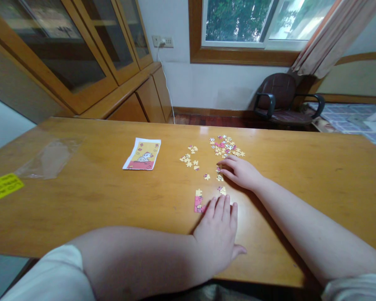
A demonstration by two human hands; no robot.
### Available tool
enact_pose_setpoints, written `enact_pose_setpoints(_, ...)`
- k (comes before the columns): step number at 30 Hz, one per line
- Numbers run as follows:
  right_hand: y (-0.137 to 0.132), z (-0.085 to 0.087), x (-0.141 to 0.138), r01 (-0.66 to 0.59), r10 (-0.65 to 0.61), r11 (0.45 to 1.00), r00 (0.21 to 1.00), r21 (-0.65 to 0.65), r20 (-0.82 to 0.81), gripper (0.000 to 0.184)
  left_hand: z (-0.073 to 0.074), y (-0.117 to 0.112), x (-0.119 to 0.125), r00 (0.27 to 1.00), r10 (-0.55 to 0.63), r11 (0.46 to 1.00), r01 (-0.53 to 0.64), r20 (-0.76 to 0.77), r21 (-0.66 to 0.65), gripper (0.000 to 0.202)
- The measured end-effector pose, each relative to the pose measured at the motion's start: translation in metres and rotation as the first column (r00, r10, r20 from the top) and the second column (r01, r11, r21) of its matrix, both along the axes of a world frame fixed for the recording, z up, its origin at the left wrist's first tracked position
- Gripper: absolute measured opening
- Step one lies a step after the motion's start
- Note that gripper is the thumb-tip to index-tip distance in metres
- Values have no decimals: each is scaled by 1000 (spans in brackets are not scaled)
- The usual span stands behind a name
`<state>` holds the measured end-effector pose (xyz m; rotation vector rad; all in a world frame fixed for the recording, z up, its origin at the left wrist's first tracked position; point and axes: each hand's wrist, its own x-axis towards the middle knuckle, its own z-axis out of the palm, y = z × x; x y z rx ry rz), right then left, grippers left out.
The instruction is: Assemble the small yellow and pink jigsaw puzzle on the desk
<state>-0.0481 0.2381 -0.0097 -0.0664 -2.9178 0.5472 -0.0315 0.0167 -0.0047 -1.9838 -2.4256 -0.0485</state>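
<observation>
My left hand lies flat on the table with its fingers stretched out. At its fingertips is a joined pink and yellow puzzle section, partly hidden by the hand. A loose puzzle piece shows just beyond the fingers. My right hand is farther off, thumb and forefinger closed at a small puzzle piece. Beside it lie another yellow piece and a single piece. A heap of mixed puzzle pieces sits beyond the right hand, and a smaller yellow group lies to its left.
A picture card showing a white animal rests left of the pieces. Farther left are a clear plastic bag and a yellow label on the wooden table. Past the table stand a glass-door cabinet and an armchair.
</observation>
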Motion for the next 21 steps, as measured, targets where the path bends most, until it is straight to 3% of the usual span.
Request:
enact_pose_setpoints(10, 3, 1, 2, -85, 85, 996, 996, -11, 12, 32, -4, 1, -1, 999, -35, 997, 36, 12, -75, 89)
enact_pose_setpoints(21, 4, -1, 2, -96, 97, 995, 995, -20, 22, 31, -4, 0, 2, 999, -35, 996, 37, 27, -77, 94)
